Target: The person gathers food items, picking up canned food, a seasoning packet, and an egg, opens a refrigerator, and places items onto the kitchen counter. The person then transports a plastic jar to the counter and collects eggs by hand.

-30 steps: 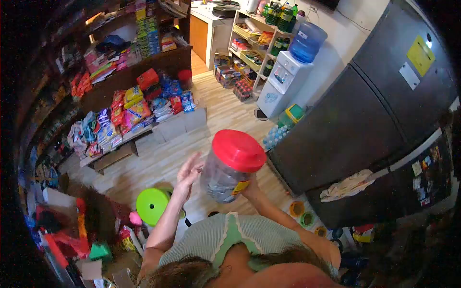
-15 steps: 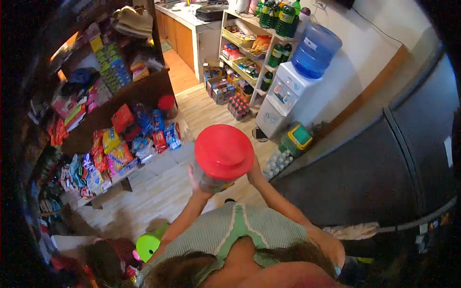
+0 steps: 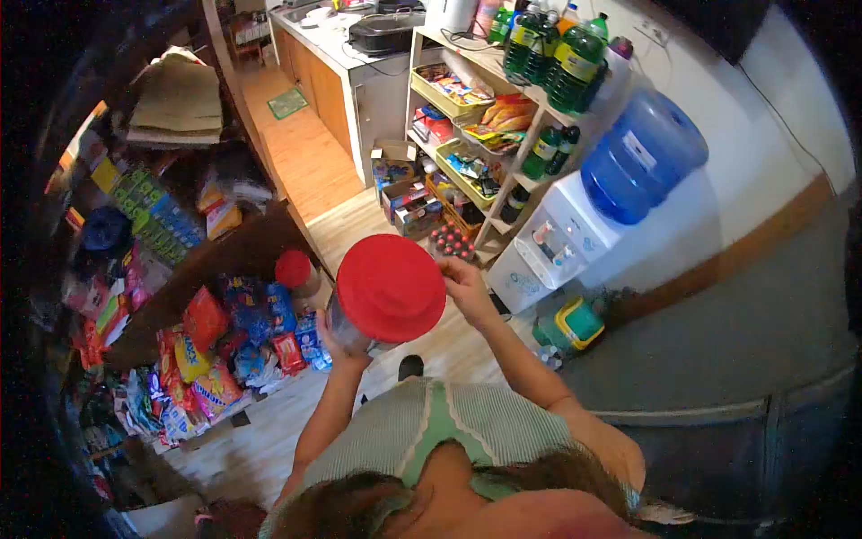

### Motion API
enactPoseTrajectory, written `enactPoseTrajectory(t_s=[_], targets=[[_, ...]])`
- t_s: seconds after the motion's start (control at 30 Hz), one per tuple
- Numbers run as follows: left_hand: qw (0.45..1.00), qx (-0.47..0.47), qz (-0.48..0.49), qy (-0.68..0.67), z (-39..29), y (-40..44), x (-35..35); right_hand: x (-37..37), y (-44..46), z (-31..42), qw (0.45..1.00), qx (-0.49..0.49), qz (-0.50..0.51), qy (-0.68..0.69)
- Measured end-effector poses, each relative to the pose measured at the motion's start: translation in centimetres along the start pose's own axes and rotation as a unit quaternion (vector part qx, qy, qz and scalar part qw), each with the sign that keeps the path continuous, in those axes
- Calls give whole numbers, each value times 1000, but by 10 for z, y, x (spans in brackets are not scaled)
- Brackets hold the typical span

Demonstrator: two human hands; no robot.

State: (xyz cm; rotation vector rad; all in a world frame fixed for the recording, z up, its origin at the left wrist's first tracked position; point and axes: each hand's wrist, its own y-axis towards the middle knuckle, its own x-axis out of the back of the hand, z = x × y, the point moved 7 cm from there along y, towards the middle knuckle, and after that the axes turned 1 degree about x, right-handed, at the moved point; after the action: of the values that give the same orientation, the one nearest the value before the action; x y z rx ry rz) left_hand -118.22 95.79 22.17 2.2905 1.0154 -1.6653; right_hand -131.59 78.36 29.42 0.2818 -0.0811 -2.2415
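A clear plastic jar [image 3: 348, 331] with a broad red lid [image 3: 391, 287] is held in front of my chest, lid facing up toward me. My left hand [image 3: 339, 349] grips the jar's side from below, its fingers partly hidden behind the wall. At the lid's right rim, my right hand [image 3: 464, 289] has its fingers bent and closed against the edge. What the jar contains is hidden by the lid.
Snack packs [image 3: 215, 386] crowd a low shelf on the left, near another red-lidded jar [image 3: 294, 269]. Ahead stand a shelf rack [image 3: 480, 117] with bottles, a water dispenser [image 3: 557, 242] and a green-yellow bin [image 3: 575, 325]. A doorway opens toward a kitchen counter [image 3: 314, 85].
My view has turned and moved toward the rack and kitchen. The jar has shifted slightly left. My right hand has come from the jar's side up to the lid's rim.
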Motion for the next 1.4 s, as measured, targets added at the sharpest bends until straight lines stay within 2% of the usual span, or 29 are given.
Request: enactPoseTrajectory(t_s=[0.1, 0.17, 0.2, 0.23, 0.3, 0.33, 0.37, 0.43, 0.53, 0.63, 0.67, 0.77, 0.83, 0.97, 1.03, 1.1, 1.17, 1.23, 1.33, 1.37, 1.4], targets=[[999, 17, -17, 32, -10, 48, -50, 55, 89, -2, 988, 15, -30, -154], [996, 48, 57, -42, -12, 96, -60, 90, 145, 21, 974, -59, -77, -203], [991, 62, 94, -79, -14, 121, -68, 122, 181, 28, 939, 47, -108, -325], [996, 45, 61, -49, -19, 140, -77, 151, 213, 34, 876, 152, -136, -436], [1000, 6, -7, 14, -32, 174, -99, 182, 265, 75, 757, 271, -155, -574], [1000, -3, -2, 7, -37, 198, -104, 215, 298, 71, 748, 237, -181, -593], [1000, -11, 1, 0, -40, 221, -107, 225, 317, 87, 651, 189, -207, -705], [1000, -11, -4, -20, -38, 260, -103, 245, 355, 106, 590, 185, -237, -750], [999, -10, -15, -38, -50, 322, -103, 279, 408, 103, 514, 240, -252, -784], [998, -31, -33, -35, -65, 380, -109, 314, 449, 79, 569, 150, -176, -789], [998, -45, -30, -37, -72, 400, -114, 320, 461, 74, 573, 183, -156, -784], [995, -85, -39, -19, -93, 447, -146, 308, 486, 82, 630, 155, -132, -750], [993, -103, -48, -23, -108, 478, -160, 309, 510, 76, 615, 193, -136, -753], [994, -83, -17, -64, -139, 545, -179, 304, 558, 66, 628, 123, -201, -742], [993, -75, -15, -85, -157, 588, -180, 290, 579, 69, 610, 110, -217, -754], [994, -60, -9, -93, -176, 626, -172, 275, 600, 75, 585, 13, -246, -772], [994, -56, 5, -96, -206, 670, -177, 275, 623, 67, 594, -56, -276, -754], [993, -63, 1, -103, -226, 699, -178, 254, 653, 69, 578, -2, -321, -750], [993, -71, -8, -98, -260, 735, -176, 216, 726, 48, 675, 169, -279, -662], [991, -82, -22, -100, -269, 744, -177, 191, 754, 38, 724, 201, -250, -611], [990, -86, -35, -104, -280, 750, -178, 180, 785, 3, 807, 176, -236, -512]])
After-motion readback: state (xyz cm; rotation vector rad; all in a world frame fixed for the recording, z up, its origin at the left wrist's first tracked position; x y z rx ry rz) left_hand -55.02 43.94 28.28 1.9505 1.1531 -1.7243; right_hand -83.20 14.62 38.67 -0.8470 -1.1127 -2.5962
